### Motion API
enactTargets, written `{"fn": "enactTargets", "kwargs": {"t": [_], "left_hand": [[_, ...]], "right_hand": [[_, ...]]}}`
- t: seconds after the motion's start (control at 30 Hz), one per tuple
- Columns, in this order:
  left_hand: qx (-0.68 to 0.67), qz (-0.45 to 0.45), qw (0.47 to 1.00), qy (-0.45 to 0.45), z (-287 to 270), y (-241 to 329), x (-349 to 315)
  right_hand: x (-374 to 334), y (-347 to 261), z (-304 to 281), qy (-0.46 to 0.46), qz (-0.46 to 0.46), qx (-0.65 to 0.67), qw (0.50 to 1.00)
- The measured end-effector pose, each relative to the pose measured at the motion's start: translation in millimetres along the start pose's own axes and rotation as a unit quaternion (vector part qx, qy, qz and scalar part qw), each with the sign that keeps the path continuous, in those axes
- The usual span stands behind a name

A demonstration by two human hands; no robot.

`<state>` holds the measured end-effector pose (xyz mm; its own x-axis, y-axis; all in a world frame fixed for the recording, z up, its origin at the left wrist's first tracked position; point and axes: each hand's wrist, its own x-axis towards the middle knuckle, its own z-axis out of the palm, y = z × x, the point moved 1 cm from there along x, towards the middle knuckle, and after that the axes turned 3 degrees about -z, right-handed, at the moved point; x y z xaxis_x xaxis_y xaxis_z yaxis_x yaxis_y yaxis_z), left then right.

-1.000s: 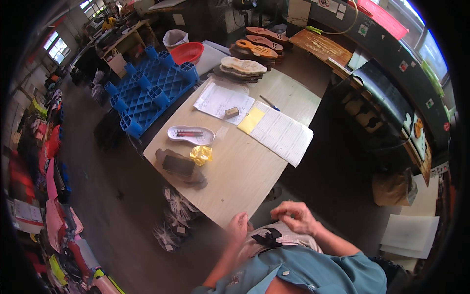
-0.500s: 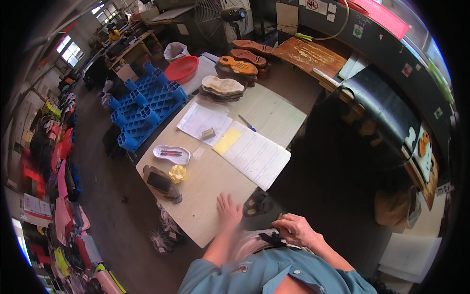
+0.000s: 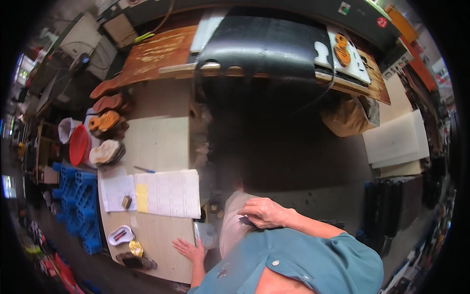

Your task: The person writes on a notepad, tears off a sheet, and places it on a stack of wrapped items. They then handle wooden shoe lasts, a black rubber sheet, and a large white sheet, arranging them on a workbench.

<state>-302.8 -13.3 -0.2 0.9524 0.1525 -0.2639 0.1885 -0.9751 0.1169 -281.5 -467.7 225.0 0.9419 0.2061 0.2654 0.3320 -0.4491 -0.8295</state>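
My left hand (image 3: 191, 250) lies flat on the near right edge of the pale table (image 3: 159, 242), fingers spread, holding nothing. My right hand (image 3: 267, 212) is closed in front of my lap, above a small dark piece; whatever its curled fingers hold is hidden. Beyond my left hand an open notebook (image 3: 169, 193) with printed sheets lies on the table, a blue pen (image 3: 144, 169) along its far side. A small block (image 3: 127, 202) rests on the left page. Left of my hand are a white dish (image 3: 121, 235) with pens, a yellow crumpled wrapper (image 3: 136, 249) and a dark object (image 3: 134, 261).
Stacked sole-shaped pieces (image 3: 106, 153) line the table's far left, near a red basin (image 3: 79, 145) and blue pallet (image 3: 78, 206). Ahead stands a bench with a black sheet (image 3: 264, 46) and orange sole-shaped piece (image 3: 341, 51). A brown sack (image 3: 345, 116) hangs below; white sheets (image 3: 397, 139) stand right.
My view has turned to the right, so the table now appears farther left and the black-covered bench straight ahead. My left hand stays on the table, its fingers spread; my right hand remains closed.
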Motion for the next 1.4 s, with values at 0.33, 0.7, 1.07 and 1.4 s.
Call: {"fn": "enactTargets", "kwargs": {"t": [0.33,0.7,1.07,1.4], "left_hand": [[0.249,-0.023,0.817,-0.519,-110,103,123],[-0.247,0.542,0.797,-0.101,-247,567,239],[-0.177,0.536,0.819,0.107,-248,808,299],[-0.085,0.427,0.885,0.165,-199,839,286]], "right_hand": [[68,104,-101,0.039,0.098,-0.039,0.994],[48,174,-334,0.474,0.202,-0.281,0.810],[-5,337,-606,0.406,0.425,-0.320,0.743],[6,364,-621,0.375,0.440,-0.345,0.739]]}}
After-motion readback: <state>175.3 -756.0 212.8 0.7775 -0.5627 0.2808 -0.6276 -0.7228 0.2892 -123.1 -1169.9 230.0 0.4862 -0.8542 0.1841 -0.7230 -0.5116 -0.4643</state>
